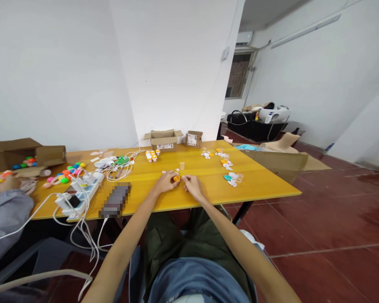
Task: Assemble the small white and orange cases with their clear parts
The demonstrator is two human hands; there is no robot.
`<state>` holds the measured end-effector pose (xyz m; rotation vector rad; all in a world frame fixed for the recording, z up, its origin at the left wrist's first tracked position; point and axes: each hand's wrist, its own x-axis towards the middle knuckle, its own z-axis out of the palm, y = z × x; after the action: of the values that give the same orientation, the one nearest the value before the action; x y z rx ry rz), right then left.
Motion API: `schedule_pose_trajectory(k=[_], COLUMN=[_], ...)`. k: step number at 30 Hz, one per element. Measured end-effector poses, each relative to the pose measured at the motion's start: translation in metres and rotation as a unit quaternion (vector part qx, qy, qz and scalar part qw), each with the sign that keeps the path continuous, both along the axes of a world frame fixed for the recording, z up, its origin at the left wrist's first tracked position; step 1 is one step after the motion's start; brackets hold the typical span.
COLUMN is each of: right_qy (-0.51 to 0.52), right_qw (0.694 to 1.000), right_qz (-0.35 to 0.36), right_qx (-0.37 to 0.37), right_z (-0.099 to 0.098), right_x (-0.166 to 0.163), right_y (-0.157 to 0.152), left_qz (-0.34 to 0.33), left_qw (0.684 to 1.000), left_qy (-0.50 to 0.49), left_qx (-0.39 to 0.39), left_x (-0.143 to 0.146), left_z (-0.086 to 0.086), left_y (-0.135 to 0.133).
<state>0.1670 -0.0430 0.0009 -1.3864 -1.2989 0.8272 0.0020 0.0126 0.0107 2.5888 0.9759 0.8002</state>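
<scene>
Both of my hands rest on the yellow table (208, 189) near its front edge. My left hand (166, 182) is closed around a small orange round piece (176, 179), holding it between thumb and fingers. Just to the right of that piece, my right hand (191, 185) has its fingers pinched together, and the fingertips almost touch the orange piece. What the right fingers hold, if anything, is too small to see. A few small white pieces (169, 171) and a tiny clear cup (182, 166) lie just beyond my hands.
Orange-capped small cups (152, 156), two open cardboard boxes (163, 139), and scattered white, orange and teal parts (230, 176) lie farther back. A power strip with white cables (78, 191) and a dark blurred device (115, 200) sit to the left. Another person's sleeve (6, 219) and hand are at far left beside colourful balls (66, 173).
</scene>
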Motion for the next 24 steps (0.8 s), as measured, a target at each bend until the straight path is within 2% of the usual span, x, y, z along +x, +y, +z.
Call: schedule_pose_trajectory(k=[9,12,15,19,22,24], right_qy=[-0.048,-0.057,-0.109,-0.168,-0.195,-0.25], right_qw=[0.998,0.997,0.992,0.983,0.977,0.964], right_qz=[-0.018,-0.035,-0.054,-0.073,-0.082,-0.083], right_qx=[-0.025,-0.034,-0.028,-0.02,-0.018,-0.015], right_z=[0.002,0.003,0.004,0.006,0.007,0.009], right_x=[0.024,0.031,0.034,0.034,0.032,0.027], right_y=[0.002,0.009,0.017,0.027,0.033,0.033], left_qz=[0.016,0.02,0.025,0.088,0.168,0.214], left_qw=[0.999,0.999,1.0,0.992,0.978,0.968], left_qy=[0.028,0.022,-0.008,-0.083,-0.116,-0.123], left_qx=[0.029,0.02,0.008,0.016,0.031,0.039], left_x=[0.002,0.001,-0.001,-0.006,-0.013,-0.018], left_z=[0.004,0.005,0.007,0.007,0.002,-0.002], left_y=[-0.006,-0.008,-0.007,0.002,0.013,0.019])
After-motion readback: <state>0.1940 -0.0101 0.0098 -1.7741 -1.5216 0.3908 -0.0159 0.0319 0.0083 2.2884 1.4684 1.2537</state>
